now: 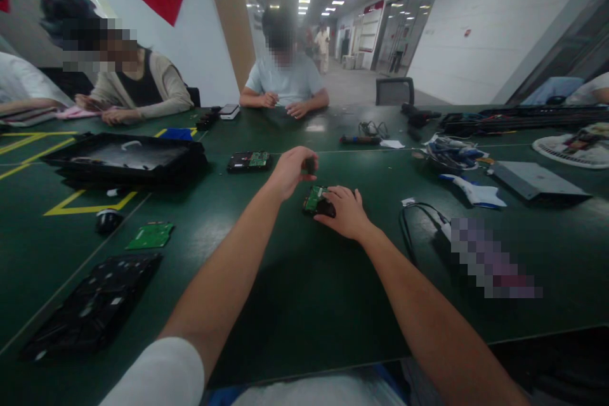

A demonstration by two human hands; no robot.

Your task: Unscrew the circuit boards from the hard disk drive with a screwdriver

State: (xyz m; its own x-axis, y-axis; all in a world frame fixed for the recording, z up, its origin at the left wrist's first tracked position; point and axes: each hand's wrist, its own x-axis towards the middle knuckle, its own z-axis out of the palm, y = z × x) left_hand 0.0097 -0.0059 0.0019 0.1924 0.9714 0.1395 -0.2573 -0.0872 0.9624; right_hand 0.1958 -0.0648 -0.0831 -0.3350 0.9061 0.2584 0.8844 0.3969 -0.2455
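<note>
Fingers of the right hand (349,210): bent over a small drive (312,202), the thumb at its near edge; whether they pinch it, I cannot tell.
Fingers of the left hand (289,172): curled, with a gap between thumb and the others, in the air near the drive.
Small drive: it lies on the tabletop (304,304), green board showing, its right part covered by the right hand.
Left side: a second drive (249,161) is near the left hand; farther are a loose circuit board (150,236), a black panel (92,304) and a large black frame (128,158).
Right side: a black cable (403,223), an object blurred by pixels (490,260), a blue-and-white piece (476,191), a grey metal box (540,180) and a tangle of wires (451,152).
Opposite: a person in a pale shirt (284,79) is sitting; to the left, another in a beige cardigan (169,85).
Writing: a red paper (169,3) carries dark brush characters, which I cannot read; marks on both drives are too small for reading.
</note>
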